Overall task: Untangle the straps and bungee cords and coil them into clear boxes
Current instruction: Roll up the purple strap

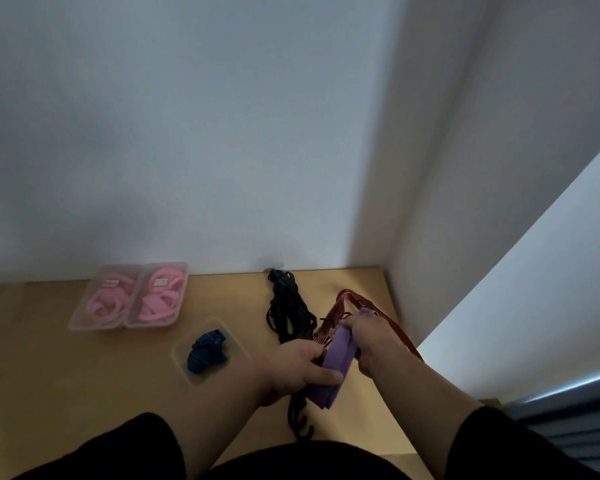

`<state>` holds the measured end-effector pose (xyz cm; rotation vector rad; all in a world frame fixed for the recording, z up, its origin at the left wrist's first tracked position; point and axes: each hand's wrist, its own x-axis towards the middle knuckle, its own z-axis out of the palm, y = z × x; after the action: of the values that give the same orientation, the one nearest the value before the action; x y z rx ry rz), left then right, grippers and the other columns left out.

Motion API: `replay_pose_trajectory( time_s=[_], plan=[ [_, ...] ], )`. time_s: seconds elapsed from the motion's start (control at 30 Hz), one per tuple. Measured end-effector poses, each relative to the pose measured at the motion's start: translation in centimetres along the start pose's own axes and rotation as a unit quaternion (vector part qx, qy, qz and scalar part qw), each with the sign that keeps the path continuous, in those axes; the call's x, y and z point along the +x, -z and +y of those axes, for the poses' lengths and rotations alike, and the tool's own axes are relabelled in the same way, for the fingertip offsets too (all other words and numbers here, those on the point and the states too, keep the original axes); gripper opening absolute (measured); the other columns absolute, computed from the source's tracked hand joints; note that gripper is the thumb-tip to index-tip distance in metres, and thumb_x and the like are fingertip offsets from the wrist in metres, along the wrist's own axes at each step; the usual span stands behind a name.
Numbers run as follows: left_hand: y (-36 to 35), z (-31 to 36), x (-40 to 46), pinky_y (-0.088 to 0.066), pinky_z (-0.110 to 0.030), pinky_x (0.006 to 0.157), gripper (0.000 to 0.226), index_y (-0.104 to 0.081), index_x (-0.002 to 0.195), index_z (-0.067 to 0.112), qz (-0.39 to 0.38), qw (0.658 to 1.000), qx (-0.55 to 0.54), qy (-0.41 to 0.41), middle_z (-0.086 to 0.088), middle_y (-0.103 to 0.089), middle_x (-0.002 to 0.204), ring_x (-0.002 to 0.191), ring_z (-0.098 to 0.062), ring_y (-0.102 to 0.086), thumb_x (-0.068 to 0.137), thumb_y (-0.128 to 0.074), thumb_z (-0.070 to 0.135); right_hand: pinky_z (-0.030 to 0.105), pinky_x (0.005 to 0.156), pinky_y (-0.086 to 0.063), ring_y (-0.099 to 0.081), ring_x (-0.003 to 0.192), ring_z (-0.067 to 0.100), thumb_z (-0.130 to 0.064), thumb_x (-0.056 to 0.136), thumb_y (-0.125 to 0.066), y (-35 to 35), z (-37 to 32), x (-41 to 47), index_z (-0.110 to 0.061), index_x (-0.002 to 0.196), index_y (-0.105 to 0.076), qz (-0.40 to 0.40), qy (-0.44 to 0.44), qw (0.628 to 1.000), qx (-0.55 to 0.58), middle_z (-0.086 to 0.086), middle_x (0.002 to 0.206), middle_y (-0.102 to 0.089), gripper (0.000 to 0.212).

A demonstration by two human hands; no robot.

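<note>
White walls enclose a wooden tabletop (84, 375). Three clear boxes are counted: two (101, 299) (160, 296) holding pink coils, one (207, 351) holding a blue coil. One purple strap (333, 365) is gripped by both the left hand (298, 372) and right hand (368, 341), alongside a red cord (347, 303). One black bundle (288, 306) lies behind.

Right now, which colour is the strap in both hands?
Purple strap, clearest in the head view.

We saw a matt wooden tabletop (84, 375), clear plastic boxes (129, 296), and a matt purple cloth strap (336, 362).
</note>
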<state>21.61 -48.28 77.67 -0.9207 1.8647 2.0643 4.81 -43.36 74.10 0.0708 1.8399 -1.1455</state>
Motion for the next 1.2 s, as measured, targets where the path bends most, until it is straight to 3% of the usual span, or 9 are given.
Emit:
replay_pose_trajectory(
  time_s=[0.13, 0.2, 0.37, 0.47, 0.6, 0.73, 0.9, 1.03, 1.2],
  plan=[
    [-0.3, -1.1, 1.2, -0.056, -0.036, 0.09, 0.02, -0.069, 0.107, 0.017, 0.031, 0.992, 0.088, 0.084, -0.005, -0.069, 0.107, 0.098, -0.02, -0.066, 0.09, -0.072, 0.027, 0.028, 0.054, -0.042, -0.059, 0.071, 0.02, -0.017, 0.092, -0.063, 0.5, 0.6, 0.2, -0.004, 0.105, -0.06, 0.094, 0.084, 0.961, -0.248, 0.01, 0.084, -0.062, 0.019],
    [-0.5, -1.7, 1.9, -0.055, -0.038, 0.095, 0.027, -0.068, 0.11, 0.017, 0.034, 0.988, 0.101, 0.108, -0.005, -0.069, 0.111, 0.102, -0.021, -0.067, 0.088, -0.072, 0.032, 0.027, 0.052, -0.04, -0.06, 0.071, 0.017, -0.018, 0.094, -0.062, 0.6, 1.3, 0.4, -0.006, 0.111, -0.057, 0.105, 0.113, 0.952, -0.265, 0.006, 0.084, -0.061, 0.021],
    [-0.9, -3.1, 3.0, -0.059, -0.03, 0.082, 0.023, -0.068, 0.105, 0.02, 0.051, 0.986, 0.096, 0.125, -0.002, -0.07, 0.105, 0.095, -0.016, -0.069, 0.088, -0.073, 0.034, 0.037, 0.075, -0.054, -0.067, 0.085, 0.021, -0.024, 0.095, -0.064, 0.9, 2.5, 0.5, -0.01, 0.122, -0.054, 0.116, 0.129, 0.963, -0.207, 0.007, 0.098, -0.067, 0.032],
    [-1.2, -3.5, 3.3, -0.058, -0.026, 0.077, 0.014, -0.068, 0.101, 0.022, 0.056, 0.991, 0.048, 0.11, 0.001, -0.072, 0.102, 0.093, -0.012, -0.07, 0.094, -0.065, 0.034, 0.041, 0.082, -0.06, -0.072, 0.088, 0.019, -0.024, 0.093, -0.066, 1.2, 3.1, 0.0, -0.019, 0.127, -0.055, 0.037, 0.178, 0.976, -0.119, 0.002, 0.099, -0.07, 0.035],
    [-0.2, -2.9, 3.5, -0.059, -0.032, 0.08, 0.013, -0.066, 0.1, 0.014, 0.181, 0.971, -0.153, 0.01, -0.004, -0.069, 0.09, 0.078, -0.014, -0.067, 0.102, -0.056, 0.022, 0.015, 0.062, -0.054, -0.073, 0.079, 0.005, -0.004, 0.096, -0.063, 0.4, 3.3, -2.2, -0.022, 0.122, -0.058, -0.088, 0.224, 0.971, 0.0, -0.008, 0.09, -0.076, 0.032],
    [2.9, -0.6, 2.5, -0.059, -0.039, 0.075, 0.012, -0.066, 0.104, 0.009, 0.245, 0.924, -0.278, -0.092, -0.007, -0.074, 0.091, 0.081, -0.024, -0.072, 0.101, -0.058, 0.018, 0.022, 0.068, -0.056, -0.072, 0.081, 0.013, 0.007, 0.097, -0.057, -0.9, 2.9, -4.5, -0.015, 0.126, -0.06, -0.183, 0.257, 0.948, 0.037, 0.0, 0.095, -0.076, 0.037],
    [5.5, 1.3, -0.2, -0.058, -0.036, 0.067, 0.006, -0.068, 0.101, 0.011, 0.279, 0.911, -0.262, -0.153, -0.009, -0.072, 0.091, 0.07, -0.022, -0.069, 0.096, -0.065, 0.01, 0.041, 0.074, -0.059, -0.071, 0.076, 0.025, 0.002, 0.102, -0.051, -2.8, 2.0, -6.9, -0.007, 0.122, -0.057, -0.254, 0.278, 0.926, 0.024, 0.015, 0.093, -0.071, 0.023],
    [6.4, 1.4, -3.3, -0.053, -0.037, 0.067, 0.013, -0.07, 0.093, 0.007, 0.287, 0.914, -0.21, -0.193, -0.015, -0.066, 0.082, 0.064, -0.023, -0.06, 0.099, -0.059, 0.006, 0.036, 0.064, -0.058, -0.07, 0.068, 0.024, -0.01, 0.107, -0.045, -4.9, 1.7, -8.8, -0.003, 0.121, -0.056, -0.28, 0.29, 0.915, 0.012, 0.016, 0.086, -0.07, 0.018],
    [8.0, 1.2, -8.2, -0.057, -0.03, 0.055, 0.01, -0.069, 0.092, 0.0, 0.338, 0.896, -0.183, -0.222, -0.003, -0.069, 0.065, 0.056, -0.016, -0.064, 0.097, -0.061, 0.003, 0.036, 0.06, -0.057, -0.071, 0.07, 0.027, -0.019, 0.107, -0.049, -8.0, 2.1, -11.9, -0.021, 0.108, -0.067, -0.299, 0.306, 0.904, 0.027, 0.017, 0.086, -0.073, 0.018]
  ],
)
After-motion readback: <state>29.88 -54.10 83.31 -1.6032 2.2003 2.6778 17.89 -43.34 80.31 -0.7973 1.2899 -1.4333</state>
